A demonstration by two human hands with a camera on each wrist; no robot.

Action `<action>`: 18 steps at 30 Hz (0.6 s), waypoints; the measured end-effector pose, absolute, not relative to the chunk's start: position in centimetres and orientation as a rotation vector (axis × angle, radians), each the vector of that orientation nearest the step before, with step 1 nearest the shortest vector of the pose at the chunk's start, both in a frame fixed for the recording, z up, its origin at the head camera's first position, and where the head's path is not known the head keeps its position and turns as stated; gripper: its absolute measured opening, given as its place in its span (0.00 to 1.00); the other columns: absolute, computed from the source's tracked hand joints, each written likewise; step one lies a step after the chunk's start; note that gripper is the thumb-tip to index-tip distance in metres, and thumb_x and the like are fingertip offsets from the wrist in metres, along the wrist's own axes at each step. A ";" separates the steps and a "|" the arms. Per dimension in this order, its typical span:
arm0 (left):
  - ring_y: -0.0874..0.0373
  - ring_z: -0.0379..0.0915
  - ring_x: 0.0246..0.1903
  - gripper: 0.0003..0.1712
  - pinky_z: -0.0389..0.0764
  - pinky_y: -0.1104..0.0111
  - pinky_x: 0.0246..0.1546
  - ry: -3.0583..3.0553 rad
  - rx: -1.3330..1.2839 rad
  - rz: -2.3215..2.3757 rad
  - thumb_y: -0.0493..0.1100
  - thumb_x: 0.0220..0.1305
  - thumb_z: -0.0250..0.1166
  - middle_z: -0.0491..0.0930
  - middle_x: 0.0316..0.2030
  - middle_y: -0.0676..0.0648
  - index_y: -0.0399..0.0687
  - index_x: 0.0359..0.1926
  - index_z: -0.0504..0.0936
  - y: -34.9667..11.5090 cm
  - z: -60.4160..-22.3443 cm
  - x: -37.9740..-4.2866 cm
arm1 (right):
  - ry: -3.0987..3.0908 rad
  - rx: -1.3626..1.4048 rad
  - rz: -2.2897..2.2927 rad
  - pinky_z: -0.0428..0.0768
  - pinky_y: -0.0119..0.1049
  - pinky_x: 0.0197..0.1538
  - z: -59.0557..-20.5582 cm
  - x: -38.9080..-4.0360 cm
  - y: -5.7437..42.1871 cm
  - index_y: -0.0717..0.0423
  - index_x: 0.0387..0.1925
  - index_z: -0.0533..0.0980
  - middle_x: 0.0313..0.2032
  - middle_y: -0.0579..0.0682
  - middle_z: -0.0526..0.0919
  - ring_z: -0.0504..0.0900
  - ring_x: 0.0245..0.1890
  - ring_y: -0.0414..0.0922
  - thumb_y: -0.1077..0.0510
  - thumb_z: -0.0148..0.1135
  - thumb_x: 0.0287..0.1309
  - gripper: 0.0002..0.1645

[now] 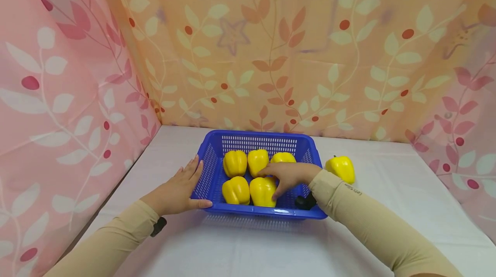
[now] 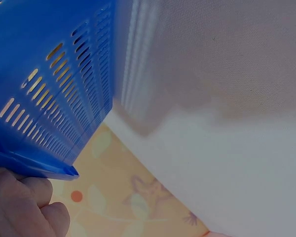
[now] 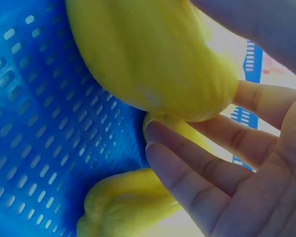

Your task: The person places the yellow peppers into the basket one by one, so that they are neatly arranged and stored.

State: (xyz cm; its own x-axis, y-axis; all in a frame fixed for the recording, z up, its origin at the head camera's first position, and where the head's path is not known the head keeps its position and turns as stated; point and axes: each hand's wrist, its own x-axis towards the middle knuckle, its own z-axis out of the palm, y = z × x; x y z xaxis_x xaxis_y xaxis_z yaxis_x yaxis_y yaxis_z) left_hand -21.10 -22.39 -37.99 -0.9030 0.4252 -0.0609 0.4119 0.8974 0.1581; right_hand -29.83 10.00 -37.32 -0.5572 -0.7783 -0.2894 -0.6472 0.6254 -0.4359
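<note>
A blue plastic basket (image 1: 267, 211) with slotted walls stands on the white-covered table. My left hand (image 1: 178, 191) rests on its left side, fingers extended along the rim and thumb on the front left corner. Inside, my right hand (image 1: 290, 175) holds a yellow bell pepper (image 1: 263, 191) in the front row, fingers behind and thumb at its right side. The right wrist view shows fingertips (image 3: 158, 136) beside this pepper (image 3: 153, 59). Another yellow bell pepper (image 1: 236, 191) lies to its left, with several more (image 1: 234, 163) along the back.
One yellow bell pepper (image 1: 341, 169) lies on the white cloth (image 1: 379, 182) just right of the basket. Floral curtains (image 1: 248, 53) hang behind the table and on both sides. A black device (image 1: 305, 201) shows below my right wrist, near the basket's front right corner.
</note>
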 end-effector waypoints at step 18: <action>0.44 0.32 0.69 0.67 0.45 0.48 0.65 2.973 0.662 0.221 0.81 0.45 0.47 0.33 0.70 0.37 0.36 0.70 0.40 -22.4 -37.9 -21.1 | 2.457 -1.042 -0.557 0.75 0.45 0.53 -33.6 -29.9 12.0 0.50 0.62 0.65 0.58 0.51 0.69 0.73 0.54 0.51 0.50 0.70 0.46 0.41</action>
